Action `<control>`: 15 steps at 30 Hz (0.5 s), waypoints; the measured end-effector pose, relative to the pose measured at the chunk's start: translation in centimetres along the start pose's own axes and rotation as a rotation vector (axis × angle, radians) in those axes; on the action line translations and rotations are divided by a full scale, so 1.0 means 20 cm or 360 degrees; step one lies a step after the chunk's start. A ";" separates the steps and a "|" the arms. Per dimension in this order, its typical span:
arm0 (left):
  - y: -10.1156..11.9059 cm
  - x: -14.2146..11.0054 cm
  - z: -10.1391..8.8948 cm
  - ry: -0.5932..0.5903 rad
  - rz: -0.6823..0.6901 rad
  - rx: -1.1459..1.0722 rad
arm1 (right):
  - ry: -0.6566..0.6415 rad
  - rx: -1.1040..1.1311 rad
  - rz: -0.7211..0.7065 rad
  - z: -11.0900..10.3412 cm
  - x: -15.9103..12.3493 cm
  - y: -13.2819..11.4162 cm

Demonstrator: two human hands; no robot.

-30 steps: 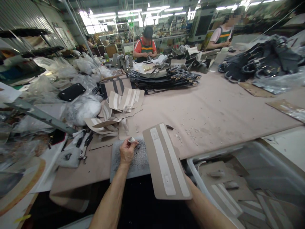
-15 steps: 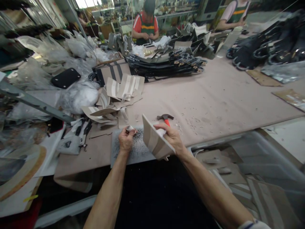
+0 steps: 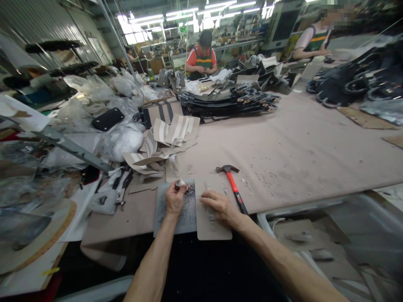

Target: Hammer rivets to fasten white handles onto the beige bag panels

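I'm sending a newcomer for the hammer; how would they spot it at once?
Find the wide pinkish-beige table, then its near edge, where the right hand rests on a flat beige panel. Just right of that panel lies the hammer. Its red handle and dark claw head set it apart from the plain panel.

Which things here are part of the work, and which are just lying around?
Seemingly part of it: white cylinder in left hand; beige panel under right hand; gray board; hammer.

Probably just lying about: black oval piece; plastic bags.
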State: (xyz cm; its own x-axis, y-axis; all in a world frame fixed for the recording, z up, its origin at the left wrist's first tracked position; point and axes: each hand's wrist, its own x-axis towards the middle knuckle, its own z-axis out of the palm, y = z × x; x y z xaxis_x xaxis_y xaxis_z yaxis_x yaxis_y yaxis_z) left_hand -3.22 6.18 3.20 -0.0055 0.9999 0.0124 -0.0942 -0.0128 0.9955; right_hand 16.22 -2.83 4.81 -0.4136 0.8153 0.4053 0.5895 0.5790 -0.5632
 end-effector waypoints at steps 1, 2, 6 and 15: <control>0.00 0.00 0.00 -0.0024 0.0009 0.0009 | 0.0080 0.0088 0.0047 0.02 -0.02 0.01; 0.01 0.01 0.01 -0.0056 0.0020 0.0018 | 0.0155 0.0178 0.0104 0.03 -0.04 0.01; 0.05 0.04 0.10 -0.0237 0.0033 -0.0033 | 0.0249 0.0618 0.0520 0.01 -0.07 -0.03; 0.02 0.11 0.34 -0.0542 -0.0048 -0.0111 | 0.0579 0.0425 0.0854 0.13 -0.05 -0.20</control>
State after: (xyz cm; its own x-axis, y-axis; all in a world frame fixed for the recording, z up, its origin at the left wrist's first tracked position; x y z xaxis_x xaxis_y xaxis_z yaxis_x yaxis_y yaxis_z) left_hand 3.51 8.47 4.25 0.3298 0.9437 0.0257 -0.1571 0.0280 0.9872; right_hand 12.43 -6.02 4.80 0.1728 0.9621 0.2108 0.4377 0.1167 -0.8915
